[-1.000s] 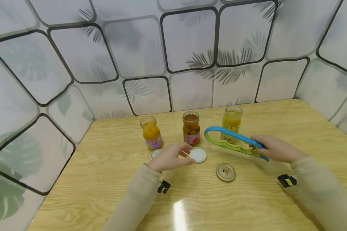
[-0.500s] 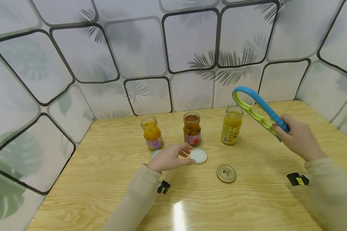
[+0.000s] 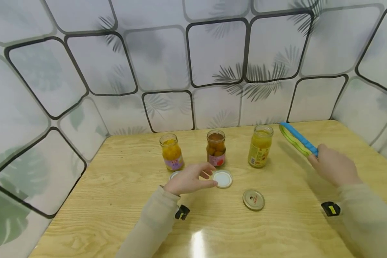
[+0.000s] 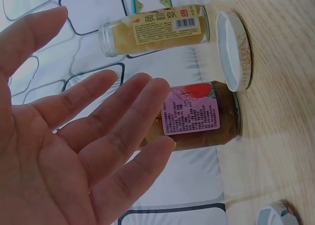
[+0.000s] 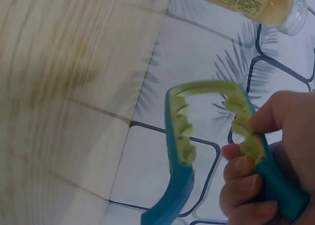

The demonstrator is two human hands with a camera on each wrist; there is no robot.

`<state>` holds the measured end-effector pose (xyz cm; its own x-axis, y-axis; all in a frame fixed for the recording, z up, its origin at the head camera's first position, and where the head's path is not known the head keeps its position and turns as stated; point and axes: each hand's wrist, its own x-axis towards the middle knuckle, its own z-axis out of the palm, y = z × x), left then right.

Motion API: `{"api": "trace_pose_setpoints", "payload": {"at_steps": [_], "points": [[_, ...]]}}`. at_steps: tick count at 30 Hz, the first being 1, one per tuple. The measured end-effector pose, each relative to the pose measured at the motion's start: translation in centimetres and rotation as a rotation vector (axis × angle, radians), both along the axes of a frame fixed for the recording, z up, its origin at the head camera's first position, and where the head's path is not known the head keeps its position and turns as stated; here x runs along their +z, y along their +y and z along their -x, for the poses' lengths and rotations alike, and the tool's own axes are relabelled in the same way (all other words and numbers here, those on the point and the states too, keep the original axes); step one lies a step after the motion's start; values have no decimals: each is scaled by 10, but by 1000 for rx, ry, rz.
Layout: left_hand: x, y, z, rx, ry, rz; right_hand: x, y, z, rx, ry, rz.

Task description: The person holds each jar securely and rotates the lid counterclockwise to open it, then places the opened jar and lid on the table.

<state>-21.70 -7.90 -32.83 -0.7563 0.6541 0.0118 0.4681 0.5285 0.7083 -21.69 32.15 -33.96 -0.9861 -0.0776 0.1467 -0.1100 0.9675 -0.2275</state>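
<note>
My right hand (image 3: 337,166) grips one handle of a blue and green jar opener (image 3: 298,139), held up right of the yellow fruit jar (image 3: 260,148). In the right wrist view the fingers curl round that handle, while the toothed frame (image 5: 184,136) stands apart from any jar. My left hand (image 3: 190,179) hovers over the table with loosely bent fingers and holds nothing. Nearest to it are a white-lined lid (image 3: 222,179), lying inside up, and a jar of brown round fruit (image 3: 216,150). An orange fruit jar (image 3: 173,156) stands to the left. All three jars are uncapped.
A gold lid (image 3: 253,200) lies top side up in front of the jars. Another lid (image 3: 174,174) is partly hidden behind the left hand. Patterned wall panels (image 3: 167,61) rise behind and beside the wooden table (image 3: 122,200).
My right hand has carried the jar opener rightward, away from the yellow jar, and turned it so it appears narrower. The left hand stays nearly still.
</note>
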Motion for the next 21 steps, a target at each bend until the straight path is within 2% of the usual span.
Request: {"api": "trace_pose_setpoints", "payload": {"at_steps": [5, 12, 21], "points": [[0, 3, 1, 6, 1, 3, -5, 3, -2, -25, -42, -1], [-1, 6, 2, 8, 2, 12, -11, 8, 0, -62, -162, -3], [2, 3, 6, 35, 15, 9, -18, 7, 6, 30, -134, -56]]}}
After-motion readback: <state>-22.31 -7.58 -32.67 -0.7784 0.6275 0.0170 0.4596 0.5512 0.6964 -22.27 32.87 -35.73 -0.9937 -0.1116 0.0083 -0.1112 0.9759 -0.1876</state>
